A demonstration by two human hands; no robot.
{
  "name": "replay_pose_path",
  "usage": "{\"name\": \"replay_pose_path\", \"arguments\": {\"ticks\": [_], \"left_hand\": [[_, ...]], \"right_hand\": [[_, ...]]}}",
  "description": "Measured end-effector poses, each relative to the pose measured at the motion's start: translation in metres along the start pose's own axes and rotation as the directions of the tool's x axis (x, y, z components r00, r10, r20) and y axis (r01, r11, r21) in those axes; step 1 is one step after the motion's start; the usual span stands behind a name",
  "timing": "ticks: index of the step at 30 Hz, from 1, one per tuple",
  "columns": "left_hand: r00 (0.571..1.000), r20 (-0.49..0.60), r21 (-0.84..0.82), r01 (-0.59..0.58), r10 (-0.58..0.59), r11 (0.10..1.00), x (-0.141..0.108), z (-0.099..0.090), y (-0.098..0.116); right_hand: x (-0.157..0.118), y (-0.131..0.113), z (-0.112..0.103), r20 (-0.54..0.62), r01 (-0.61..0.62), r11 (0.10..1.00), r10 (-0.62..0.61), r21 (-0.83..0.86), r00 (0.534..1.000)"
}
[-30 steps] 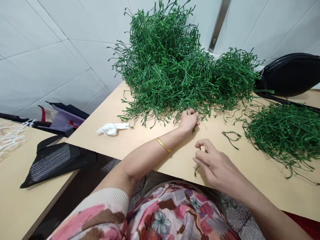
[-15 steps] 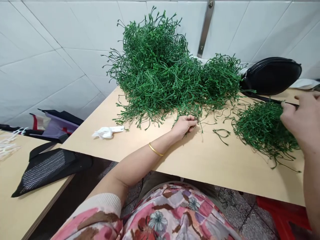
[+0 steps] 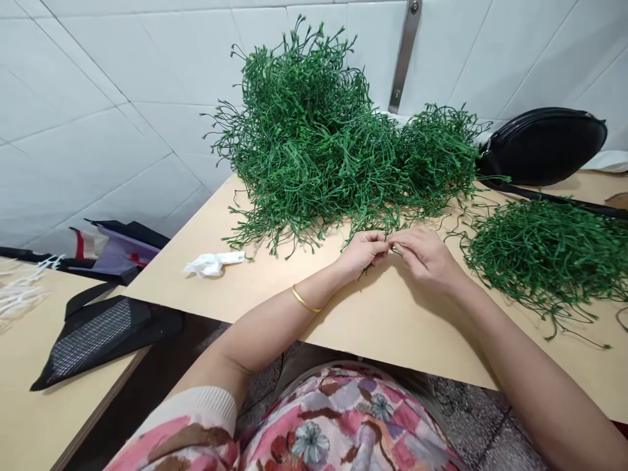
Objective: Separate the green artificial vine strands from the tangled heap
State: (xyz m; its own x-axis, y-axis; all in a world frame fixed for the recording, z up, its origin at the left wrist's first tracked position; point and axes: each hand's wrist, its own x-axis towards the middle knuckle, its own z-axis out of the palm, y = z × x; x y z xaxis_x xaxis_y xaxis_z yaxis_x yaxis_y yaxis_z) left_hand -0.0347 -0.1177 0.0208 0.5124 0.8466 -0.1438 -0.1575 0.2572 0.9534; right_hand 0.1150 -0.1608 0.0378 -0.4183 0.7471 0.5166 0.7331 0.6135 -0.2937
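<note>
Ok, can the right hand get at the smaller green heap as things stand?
Probably yes: the right hand lies just left of the smaller heap of green sprigs, with only the pale tabletop between them. The left hand is on its far side, so not in the way.

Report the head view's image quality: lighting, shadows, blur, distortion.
Head view: soft, even light, no glare on the white wall tiles; shadows under the left hand and right hand on the pale tabletop; wide-angle distortion slants tile lines; green foliage looks sharp.
</note>
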Motion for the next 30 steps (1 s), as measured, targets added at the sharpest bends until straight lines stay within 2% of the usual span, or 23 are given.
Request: {"name": "replay_pose_path", "arguments": {"ticks": [3, 5, 8, 11, 14, 16, 18, 22, 24, 26, 28, 30], "left_hand": [[1.0, 0.007, -0.046, 0.027, -0.026, 0.999, 0.001, -0.001, 0.0], [1.0, -0.01, -0.074, 0.023, -0.024, 0.997, 0.002, -0.002, 0.0], [0.999, -0.036, -0.12, 0.023, -0.027, 0.993, 0.003, -0.003, 0.0], [0.998, -0.037, -0.152, 0.038, -0.044, 0.988, 0.002, -0.003, 0.003], [0.998, -0.026, -0.162, 0.056, -0.061, 0.985, 0.002, -0.003, 0.006], [0.998, -0.017, -0.143, 0.052, -0.055, 0.988, 0.002, -0.002, 0.006], [0.999, -0.014, -0.093, 0.031, -0.032, 0.995, 0.002, -0.002, 0.004], [1.0, 0.004, 0.024, 0.017, -0.018, 1.0, 0.001, 0.0, 0.001], [1.0, 0.016, 0.068, 0.02, -0.021, 0.997, 0.0, 0.0, 0.001], [0.999, 0.026, 0.103, 0.016, -0.018, 0.995, 0.0, 0.0, 0.002], [0.999, 0.041, 0.127, 0.012, -0.017, 0.992, -0.001, 0.0, 0.002], [0.999, 0.05, 0.14, 0.008, -0.015, 0.99, 0.0, -0.001, 0.001]], "right_hand": [[0.0, 0.01, 0.003, -0.012, -0.059, 0.995, 0.06, 0.082, 0.998], [-0.002, 0.01, 0.003, -0.014, -0.08, 0.994, 0.081, 0.078, 0.997], [-0.006, 0.012, 0.007, 0.006, -0.088, 0.996, 0.088, -0.026, 0.996], [-0.012, 0.019, 0.009, 0.081, -0.106, 0.985, 0.118, -0.138, 0.99], [-0.017, 0.023, 0.008, 0.094, -0.118, 0.978, 0.136, -0.175, 0.986], [-0.017, 0.022, 0.006, 0.038, -0.132, 0.978, 0.14, -0.16, 0.989], [-0.016, 0.019, 0.002, -0.073, -0.153, 0.98, 0.144, -0.126, 0.987], [-0.012, 0.012, -0.006, -0.347, -0.186, 0.98, 0.153, -0.065, 0.925], [-0.011, 0.011, -0.008, -0.373, -0.19, 0.982, 0.179, 0.007, 0.91], [-0.01, 0.013, -0.008, -0.274, -0.217, 0.967, 0.246, 0.132, 0.93], [-0.011, 0.016, -0.006, -0.082, -0.274, 0.924, 0.305, 0.265, 0.949], [-0.012, 0.019, -0.002, 0.129, -0.341, 0.869, 0.315, 0.359, 0.94]]}}
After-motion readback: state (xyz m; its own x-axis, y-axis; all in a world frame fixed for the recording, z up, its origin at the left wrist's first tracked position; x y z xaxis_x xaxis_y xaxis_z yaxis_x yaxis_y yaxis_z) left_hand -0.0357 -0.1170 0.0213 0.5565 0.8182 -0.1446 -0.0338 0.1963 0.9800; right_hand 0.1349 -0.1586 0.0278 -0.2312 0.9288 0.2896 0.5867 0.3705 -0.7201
